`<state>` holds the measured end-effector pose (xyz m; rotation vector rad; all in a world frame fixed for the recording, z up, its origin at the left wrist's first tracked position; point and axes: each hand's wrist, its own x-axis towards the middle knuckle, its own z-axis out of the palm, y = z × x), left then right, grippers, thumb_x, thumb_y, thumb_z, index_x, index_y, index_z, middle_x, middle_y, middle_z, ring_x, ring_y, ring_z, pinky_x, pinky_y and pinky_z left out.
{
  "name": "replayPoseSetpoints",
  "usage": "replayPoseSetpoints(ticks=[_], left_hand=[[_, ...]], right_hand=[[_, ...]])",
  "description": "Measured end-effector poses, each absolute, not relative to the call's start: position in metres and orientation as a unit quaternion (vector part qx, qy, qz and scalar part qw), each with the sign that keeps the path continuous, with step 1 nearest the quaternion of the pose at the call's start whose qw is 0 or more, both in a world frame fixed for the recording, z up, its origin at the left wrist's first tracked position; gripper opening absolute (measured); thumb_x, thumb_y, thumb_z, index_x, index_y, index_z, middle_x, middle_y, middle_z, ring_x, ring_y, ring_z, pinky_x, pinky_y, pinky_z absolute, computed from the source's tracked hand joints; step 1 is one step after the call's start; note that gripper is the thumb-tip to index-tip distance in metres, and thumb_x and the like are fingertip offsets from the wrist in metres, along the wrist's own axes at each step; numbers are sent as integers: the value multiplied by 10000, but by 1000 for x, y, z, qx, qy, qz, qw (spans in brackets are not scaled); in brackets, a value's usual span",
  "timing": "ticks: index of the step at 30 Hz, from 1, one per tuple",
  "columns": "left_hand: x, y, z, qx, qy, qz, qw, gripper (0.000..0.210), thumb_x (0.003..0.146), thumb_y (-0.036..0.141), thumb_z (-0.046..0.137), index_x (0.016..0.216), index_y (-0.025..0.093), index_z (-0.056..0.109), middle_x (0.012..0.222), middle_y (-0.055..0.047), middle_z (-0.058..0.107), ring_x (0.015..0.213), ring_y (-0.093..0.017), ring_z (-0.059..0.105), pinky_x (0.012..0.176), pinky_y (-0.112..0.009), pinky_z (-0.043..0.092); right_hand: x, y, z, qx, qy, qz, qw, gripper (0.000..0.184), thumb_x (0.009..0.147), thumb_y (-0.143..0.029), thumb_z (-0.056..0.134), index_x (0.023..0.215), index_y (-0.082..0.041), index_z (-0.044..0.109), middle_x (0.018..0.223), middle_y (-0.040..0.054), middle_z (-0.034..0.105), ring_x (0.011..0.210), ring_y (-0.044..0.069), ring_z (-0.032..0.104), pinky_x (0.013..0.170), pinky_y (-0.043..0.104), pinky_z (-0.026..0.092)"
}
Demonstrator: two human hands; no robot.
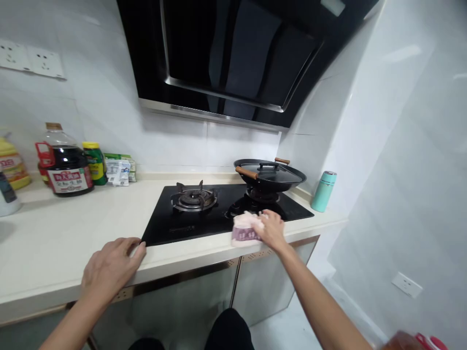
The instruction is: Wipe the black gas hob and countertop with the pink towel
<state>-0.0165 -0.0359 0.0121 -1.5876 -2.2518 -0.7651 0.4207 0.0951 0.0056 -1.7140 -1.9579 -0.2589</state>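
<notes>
- Where the black glass gas hob (219,218) meets the counter's front edge, a pink and white cloth (245,229) lies bunched on the glass, in front of the right-hand burner.
- Right hand (270,228) rests palm-down on the cloth, fingers curled over its right side and pressing it to the hob.
- Left hand (111,266) lies flat and open on the cream countertop (73,233), empty, fingertips at the hob's front left corner.
- Lidded black wok (269,174) with wooden handles sits on the right burner, just behind the cloth.
- Left burner (194,197) is bare.
- Teal flask (323,191) stands upright on the counter, right of the hob.
- Dark soy sauce jug (67,163), green jar (94,163) and packets stand at the far left, by the wall.
- Black range hood (233,53) hangs above.
</notes>
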Motion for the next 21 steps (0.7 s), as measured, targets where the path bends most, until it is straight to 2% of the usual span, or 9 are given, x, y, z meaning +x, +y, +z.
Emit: replayPoseSetpoints(ticks=[4, 7, 11, 14, 17, 21], left_hand=[[-14, -39, 17, -573, -768, -252, 136, 412, 938, 462, 403, 1007, 238, 742, 1145, -79, 754, 1082, -307, 651, 928, -422, 469], [-13, -41, 20, -579, -765, -249, 132, 436, 939, 472, 385, 1013, 223, 735, 1131, -104, 751, 1094, -332, 653, 933, -449, 470], [-11, -42, 22, -581, -767, -241, 130, 455, 957, 484, 360, 1014, 219, 725, 1150, -110, 750, 1104, -340, 648, 943, -469, 467], [-7, -40, 22, -574, -770, -244, 134, 462, 973, 479, 354, 1041, 213, 725, 1178, -118, 743, 1115, -344, 641, 939, -475, 458], [-5, -39, 21, -571, -771, -246, 139, 467, 975, 469, 359, 1070, 200, 728, 1176, -126, 738, 1131, -350, 631, 934, -479, 455], [-5, -41, 19, -579, -763, -244, 153, 448, 955, 466, 390, 1074, 206, 735, 1144, -112, 742, 1106, -333, 639, 942, -458, 458]], right_hand=[[509, 114, 0, -746, -615, -155, 203, 404, 1033, -562, 515, 1325, -347, 694, 1576, 73, 391, 1406, 350, 313, 1133, 573, 300], [554, 121, 3, -802, -554, -145, 169, 493, 1058, -561, 414, 1381, -274, 651, 1512, 132, 424, 1339, 363, 391, 1097, 567, 360], [577, 120, 14, -832, -521, -116, 152, 580, 1064, -536, 317, 1333, -154, 661, 1350, 208, 494, 1236, 399, 480, 977, 554, 462], [563, 113, 19, -821, -547, -103, 127, 574, 1050, -536, 336, 1346, -164, 658, 1346, 212, 504, 1213, 400, 505, 937, 537, 484], [518, 100, 18, -778, -609, -111, 105, 596, 1026, -598, 379, 1346, -182, 663, 1366, 206, 518, 1237, 396, 490, 979, 559, 449], [430, 75, 14, -698, -692, -146, 112, 775, 973, -754, 405, 1315, -109, 663, 1328, 242, 555, 1199, 406, 496, 1000, 590, 405]])
